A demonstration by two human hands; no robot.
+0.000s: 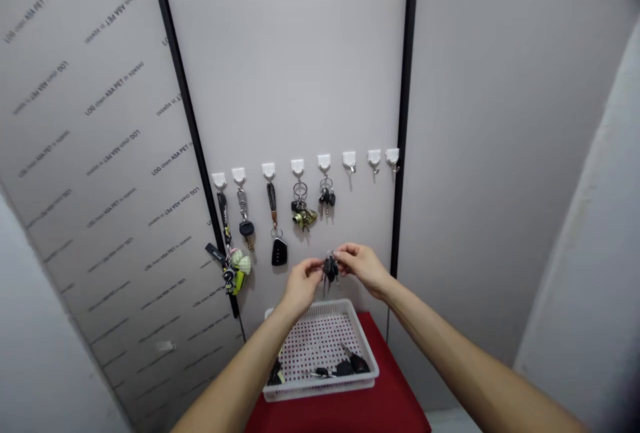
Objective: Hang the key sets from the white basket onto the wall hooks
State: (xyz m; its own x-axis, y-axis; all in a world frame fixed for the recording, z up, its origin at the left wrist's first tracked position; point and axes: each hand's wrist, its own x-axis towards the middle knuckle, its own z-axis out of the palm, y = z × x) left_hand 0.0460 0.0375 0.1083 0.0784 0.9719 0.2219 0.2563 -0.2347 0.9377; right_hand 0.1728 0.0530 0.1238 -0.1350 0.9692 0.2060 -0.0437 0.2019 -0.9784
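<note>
Between my two hands hangs a bunch of keys with black heads, raised in front of the wall panel above the white basket. My right hand pinches its ring from the right. From the left, the fingertips of my left hand close on the side of the same bunch. Below them, the white perforated basket holds several black keys along its near edge. Above the hands, another ring of black-headed keys hangs from a white hook.
More key sets hang to the left: a black car key on a strap, a ring with a greenish charm, and a colourful charm bunch. Three white hooks at the right hold no keys. The basket stands on a red surface.
</note>
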